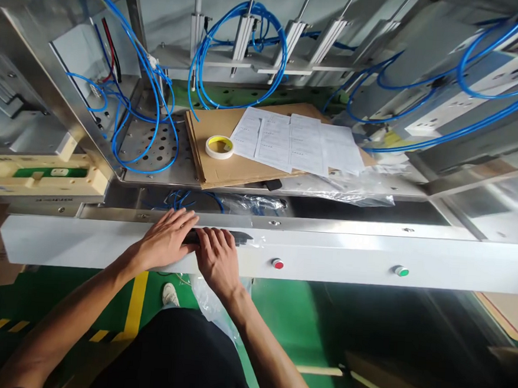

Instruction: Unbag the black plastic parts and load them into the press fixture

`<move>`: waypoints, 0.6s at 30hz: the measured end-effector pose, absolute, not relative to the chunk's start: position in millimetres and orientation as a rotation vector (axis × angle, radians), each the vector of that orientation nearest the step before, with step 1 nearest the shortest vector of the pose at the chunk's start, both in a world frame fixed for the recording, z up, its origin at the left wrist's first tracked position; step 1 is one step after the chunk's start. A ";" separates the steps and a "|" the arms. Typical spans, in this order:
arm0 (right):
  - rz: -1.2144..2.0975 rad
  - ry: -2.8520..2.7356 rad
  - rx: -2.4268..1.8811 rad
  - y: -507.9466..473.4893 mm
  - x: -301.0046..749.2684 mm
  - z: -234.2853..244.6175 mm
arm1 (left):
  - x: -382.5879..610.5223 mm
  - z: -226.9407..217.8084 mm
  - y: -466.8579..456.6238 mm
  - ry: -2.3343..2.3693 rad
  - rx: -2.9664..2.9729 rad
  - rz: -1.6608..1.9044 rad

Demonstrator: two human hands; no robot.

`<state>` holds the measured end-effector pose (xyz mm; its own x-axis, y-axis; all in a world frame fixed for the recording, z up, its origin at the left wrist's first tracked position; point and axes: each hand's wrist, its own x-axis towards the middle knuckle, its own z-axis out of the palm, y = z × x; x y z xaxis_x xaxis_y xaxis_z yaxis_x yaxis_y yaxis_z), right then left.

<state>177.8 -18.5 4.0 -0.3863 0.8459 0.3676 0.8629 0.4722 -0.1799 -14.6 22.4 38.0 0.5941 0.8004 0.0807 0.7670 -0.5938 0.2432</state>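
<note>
A long, dark, slim object (pixel 243 238) lies along the white front ledge of the machine, with a bit of clear plastic at its right end. I cannot tell its exact kind. My right hand (pixel 217 256) has its fingers curled over the middle of it. Close beside, my left hand (pixel 166 238) rests palm down at the object's left end, fingers stretched toward the metal edge. The two hands nearly touch, and they hide most of the object. Below the ledge, a clear plastic bag (pixel 213 303) hangs near my right forearm.
A red button (pixel 278 264) and a green button (pixel 401 271) sit on the ledge. Behind are cardboard sheets (pixel 211 170) with papers (pixel 284 139) and a tape roll (pixel 219 147). Coiled blue tubing (pixel 200 66) hangs further back. A cream-coloured fixture (pixel 42 176) stands at left.
</note>
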 end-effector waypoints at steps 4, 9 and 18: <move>0.012 -2.341 -1.501 -8.6 173.3 16.4 | -19.4 38.7 15.8 1.248 2.767 0.667; 0.093 -2.381 -1.595 12.5 172.4 29.2 | -26.0 31.6 18.6 1.152 2.791 0.685; 0.189 -2.429 -1.661 38.8 175.1 36.9 | -23.3 7.5 46.2 1.091 2.726 0.523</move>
